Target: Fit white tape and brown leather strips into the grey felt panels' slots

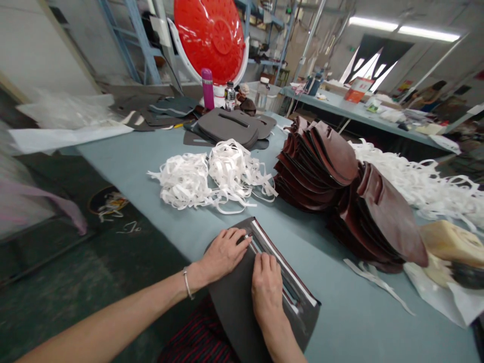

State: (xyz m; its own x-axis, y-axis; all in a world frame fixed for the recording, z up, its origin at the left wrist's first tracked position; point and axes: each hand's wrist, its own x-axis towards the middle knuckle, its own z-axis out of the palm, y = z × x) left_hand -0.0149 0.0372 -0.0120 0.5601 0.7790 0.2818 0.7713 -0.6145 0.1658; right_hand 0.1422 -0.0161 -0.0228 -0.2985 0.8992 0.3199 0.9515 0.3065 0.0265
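A dark grey panel [236, 307], seemingly leather or a similar sheet, lies at the table's near edge, partly over my lap. It has a long slot with white strips [285, 264] along its sides and a dark reddish edge. My left hand [226, 253] rests on the panel's far end, fingers bent together, fingertips at the end of the strip beside the slot. My right hand [267, 288] is closer to me, its fingers curled down against the slot's near side. What lies under the fingertips of both hands is hidden.
Beyond the panel are heaps of white tape [189, 181]. Stacked brown leather pieces [321, 166] stand to the right, near a yellowish block [451, 241]. Grey slotted pieces [227, 126], a purple bottle [207, 89] and a red round basin [209, 38] are farther back.
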